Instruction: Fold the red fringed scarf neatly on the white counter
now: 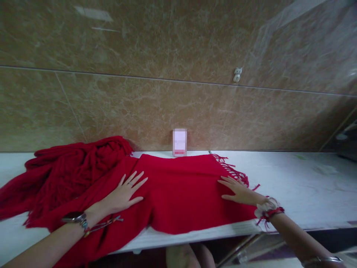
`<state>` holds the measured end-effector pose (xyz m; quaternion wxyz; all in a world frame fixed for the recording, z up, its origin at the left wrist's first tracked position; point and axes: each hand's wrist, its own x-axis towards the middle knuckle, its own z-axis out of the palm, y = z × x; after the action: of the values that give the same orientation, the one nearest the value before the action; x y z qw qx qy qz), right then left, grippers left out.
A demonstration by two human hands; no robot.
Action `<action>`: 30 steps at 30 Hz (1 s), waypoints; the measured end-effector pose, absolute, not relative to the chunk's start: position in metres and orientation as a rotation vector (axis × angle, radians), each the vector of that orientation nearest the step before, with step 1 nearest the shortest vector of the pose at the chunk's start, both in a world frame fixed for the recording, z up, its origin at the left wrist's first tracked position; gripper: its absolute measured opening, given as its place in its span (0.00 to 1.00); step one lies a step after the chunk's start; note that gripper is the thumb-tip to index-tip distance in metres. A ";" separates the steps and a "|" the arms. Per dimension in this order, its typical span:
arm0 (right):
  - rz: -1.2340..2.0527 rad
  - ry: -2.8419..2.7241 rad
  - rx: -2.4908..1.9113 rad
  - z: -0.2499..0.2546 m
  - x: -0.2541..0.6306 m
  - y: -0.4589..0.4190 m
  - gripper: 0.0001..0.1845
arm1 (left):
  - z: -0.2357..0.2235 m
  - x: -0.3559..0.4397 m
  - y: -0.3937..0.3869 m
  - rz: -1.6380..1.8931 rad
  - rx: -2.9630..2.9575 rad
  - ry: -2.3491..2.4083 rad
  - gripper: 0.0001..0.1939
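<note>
At the left, the heaped folds of one red fringed scarf [186, 193] lie on the white worktop [292, 197], spreading rightward into a smoother panel; tassels show at the heap and along the panel's right end. The person's left hand [126, 194] rests palm down where the folds meet that panel, five fingers spread wide, the cloth directly beneath them. It wears one ring [129, 183]; on the wrist are one watch [74, 217] and a beaded bracelet [84, 225]. Just beyond the panel, one upright, phone-like rectangle [180, 142] stands near the wall [167, 108]; its face is pixelated, so any writing is unreadable. Farther right, one small white cat figure [237, 75] sits on the wall. The right hand [238, 191] lies on the panel beside its tassels, fingers extended leftward and fairly close together, thumb apart, cloth under them. Its wrist carries a pale flower-like ornament [266, 209] and red cords [276, 212]; one metal bangle [323, 260] circles the forearm.
</note>
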<state>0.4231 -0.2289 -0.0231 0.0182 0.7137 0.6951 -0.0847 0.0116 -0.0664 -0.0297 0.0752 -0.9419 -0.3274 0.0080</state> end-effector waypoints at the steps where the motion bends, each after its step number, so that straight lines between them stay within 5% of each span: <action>1: -0.232 2.185 2.220 -0.019 0.414 -0.225 0.37 | -0.030 0.006 -0.065 0.065 -2.843 -0.988 0.29; 11: -0.116 2.163 2.289 -0.034 0.353 -0.203 0.32 | -0.020 -0.019 -0.056 0.234 -2.922 -0.943 0.30; 18: -0.188 1.951 2.346 -0.033 0.377 -0.220 0.35 | -0.005 0.008 -0.035 -0.214 -2.709 -1.174 0.26; 23: -0.316 1.889 2.356 -0.020 0.391 -0.219 0.40 | -0.024 0.006 -0.011 -0.077 -2.641 -1.210 0.23; 30: -0.037 2.203 2.327 -0.022 0.365 -0.177 0.34 | -0.043 -0.007 0.001 -0.101 -2.527 -1.280 0.22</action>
<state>0.3646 -0.1769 -0.0218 -0.0315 0.7257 0.6872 -0.0114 -0.0072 0.0006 -0.0428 0.1531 -0.8810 -0.4462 -0.0352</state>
